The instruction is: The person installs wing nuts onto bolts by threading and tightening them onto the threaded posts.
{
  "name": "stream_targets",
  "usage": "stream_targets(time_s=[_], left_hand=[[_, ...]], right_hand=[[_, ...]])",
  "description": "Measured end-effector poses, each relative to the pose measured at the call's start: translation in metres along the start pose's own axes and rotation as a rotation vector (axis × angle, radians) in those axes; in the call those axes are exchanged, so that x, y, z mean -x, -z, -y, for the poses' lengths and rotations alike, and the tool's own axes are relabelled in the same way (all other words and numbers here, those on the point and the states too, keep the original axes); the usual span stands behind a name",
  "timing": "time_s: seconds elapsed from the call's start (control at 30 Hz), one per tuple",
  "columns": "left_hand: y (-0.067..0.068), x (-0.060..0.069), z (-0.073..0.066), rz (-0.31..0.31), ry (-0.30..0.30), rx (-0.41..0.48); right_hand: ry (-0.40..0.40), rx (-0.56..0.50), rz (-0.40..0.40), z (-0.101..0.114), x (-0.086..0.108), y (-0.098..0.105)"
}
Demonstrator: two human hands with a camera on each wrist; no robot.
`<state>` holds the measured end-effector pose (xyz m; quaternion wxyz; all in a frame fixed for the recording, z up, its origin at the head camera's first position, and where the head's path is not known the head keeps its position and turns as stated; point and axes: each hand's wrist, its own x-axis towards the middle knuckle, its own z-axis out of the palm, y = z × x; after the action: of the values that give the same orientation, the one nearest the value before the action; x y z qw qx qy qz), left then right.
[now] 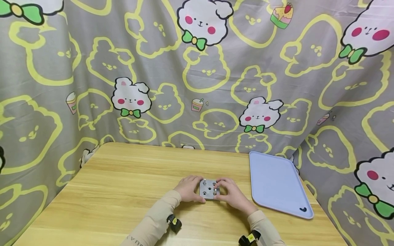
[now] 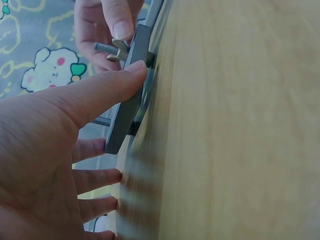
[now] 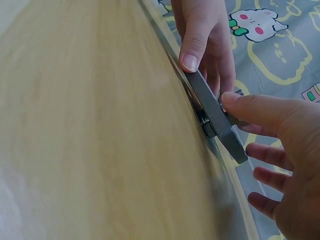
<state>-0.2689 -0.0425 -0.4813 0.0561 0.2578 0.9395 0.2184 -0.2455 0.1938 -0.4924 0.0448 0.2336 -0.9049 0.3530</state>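
A small square grey metal plate with several holes sits over the table between both hands. My left hand holds its left side, the thumb on the near edge. Bolts pass up through the plate; one bolt stands at the far left corner. On the right side, my right hand pinches a wing nut on a second bolt between thumb and index finger. Bolt heads show under the plate, which they raise slightly off the table. The right fingers partly hide the nut in the head view.
A pale blue tray lies on the right of the wooden table, with a small black piece in its near right corner. A patterned curtain hangs around the table's back and sides.
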Motion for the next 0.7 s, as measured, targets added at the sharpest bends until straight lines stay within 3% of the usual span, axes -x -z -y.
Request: stream_targets(time_s=[0.47,0.7], left_hand=[[-0.001,0.0,0.001,-0.01,-0.016,-0.002],[-0.001,0.0,0.001,-0.009,-0.017,-0.001]], right_hand=[[0.012,0.009,0.001,0.002,0.001,0.001],[0.051,0.014,-0.018,0.006,0.002,0.015]])
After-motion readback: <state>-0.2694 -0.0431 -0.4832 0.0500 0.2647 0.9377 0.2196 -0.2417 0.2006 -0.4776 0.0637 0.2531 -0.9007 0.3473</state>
